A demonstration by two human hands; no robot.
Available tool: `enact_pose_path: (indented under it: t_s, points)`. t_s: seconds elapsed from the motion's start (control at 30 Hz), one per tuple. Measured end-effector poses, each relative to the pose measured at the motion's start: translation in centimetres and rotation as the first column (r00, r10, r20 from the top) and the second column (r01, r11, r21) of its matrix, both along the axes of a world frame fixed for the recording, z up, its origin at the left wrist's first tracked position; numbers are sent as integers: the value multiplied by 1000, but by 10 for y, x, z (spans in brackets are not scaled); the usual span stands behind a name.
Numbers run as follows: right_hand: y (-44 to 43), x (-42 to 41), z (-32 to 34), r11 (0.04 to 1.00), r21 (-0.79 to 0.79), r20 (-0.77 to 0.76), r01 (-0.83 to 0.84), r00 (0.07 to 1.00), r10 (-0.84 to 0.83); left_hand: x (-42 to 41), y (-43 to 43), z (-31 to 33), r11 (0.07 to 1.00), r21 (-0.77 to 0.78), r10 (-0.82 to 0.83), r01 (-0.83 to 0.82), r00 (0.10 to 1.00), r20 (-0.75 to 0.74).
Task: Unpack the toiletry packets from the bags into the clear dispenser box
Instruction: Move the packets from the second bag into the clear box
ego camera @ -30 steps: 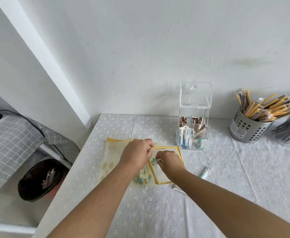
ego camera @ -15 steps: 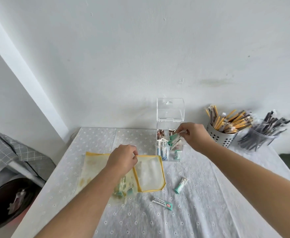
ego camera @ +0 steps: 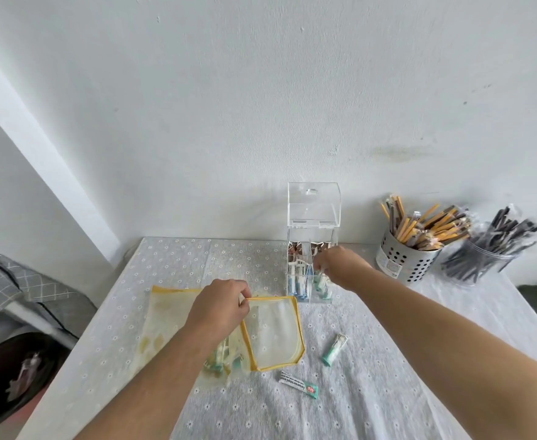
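The right hand (ego camera: 340,265) is at the front of the clear dispenser box (ego camera: 312,236), its fingertips blurred, so whether they pinch a packet cannot be told. The left hand (ego camera: 221,308) and its forearm cover part of the yellow-edged bag (ego camera: 273,335); the packets (ego camera: 219,360) inside show only dimly through the plastic. The bin (ego camera: 13,376) beyond the desk's (ego camera: 387,392) left edge is cut off by the frame. Print on the loose packet (ego camera: 298,383) is unreadable.

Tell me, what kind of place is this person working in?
Probably a housekeeping or supply corner of a hotel or guesthouse, though that is a guess. A clear dispenser box holds small toiletry packets, and a perforated metal holder and a clear tub are crammed with wrapped toothbrush-like items on a cloth-covered table.
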State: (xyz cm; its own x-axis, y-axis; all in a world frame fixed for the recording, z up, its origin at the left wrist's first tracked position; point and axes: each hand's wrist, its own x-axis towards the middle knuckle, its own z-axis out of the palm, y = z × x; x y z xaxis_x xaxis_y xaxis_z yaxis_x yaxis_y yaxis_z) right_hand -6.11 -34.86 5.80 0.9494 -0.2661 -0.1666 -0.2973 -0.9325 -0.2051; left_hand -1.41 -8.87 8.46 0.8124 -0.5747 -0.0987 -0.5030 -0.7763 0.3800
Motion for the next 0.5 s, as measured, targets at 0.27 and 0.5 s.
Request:
enact_pose_path:
  t_s: [0.27,0.5]
  points:
    - [-2,-14,22,980,195,190,47,978,-85,1,-2,1,1000,-2,5,-5,1000,4]
    - [60,-46,41,835,550,279,3,942,-187,0,10,5,999,-38,27,-27,1000,9]
